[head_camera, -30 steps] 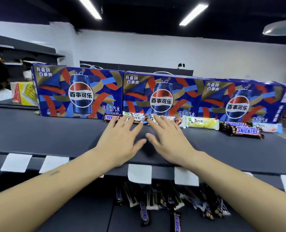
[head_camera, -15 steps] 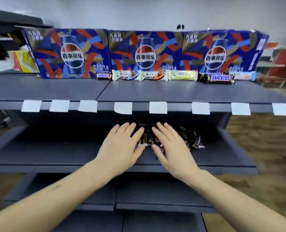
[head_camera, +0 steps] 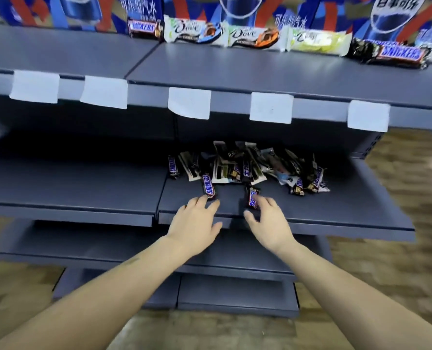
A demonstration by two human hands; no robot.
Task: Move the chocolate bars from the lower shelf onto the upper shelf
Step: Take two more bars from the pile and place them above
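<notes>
A heap of chocolate bars (head_camera: 250, 168) lies at the back of the grey lower shelf (head_camera: 336, 213). Two Snickers bars lie apart in front of it. My left hand (head_camera: 194, 223) reaches over the shelf's front edge, fingers straight, fingertips at the near end of the left Snickers bar (head_camera: 208, 186). My right hand (head_camera: 269, 221) has its fingers loosely bent around the near end of the right Snickers bar (head_camera: 252, 197); I cannot tell whether it grips. On the upper shelf (head_camera: 235, 72) a row of Snickers and Dove bars (head_camera: 257, 36) lines the back.
Blue Pepsi cartons (head_camera: 235, 11) stand behind the row on the upper shelf. White blank price tags (head_camera: 189, 102) hang along its front edge. Further grey shelves (head_camera: 235, 294) sit below. The floor to the right (head_camera: 399, 248) is brown.
Both hands came down from the upper shelf to the lower one and now reach the two front Snickers bars. The view tilted downward and moved closer.
</notes>
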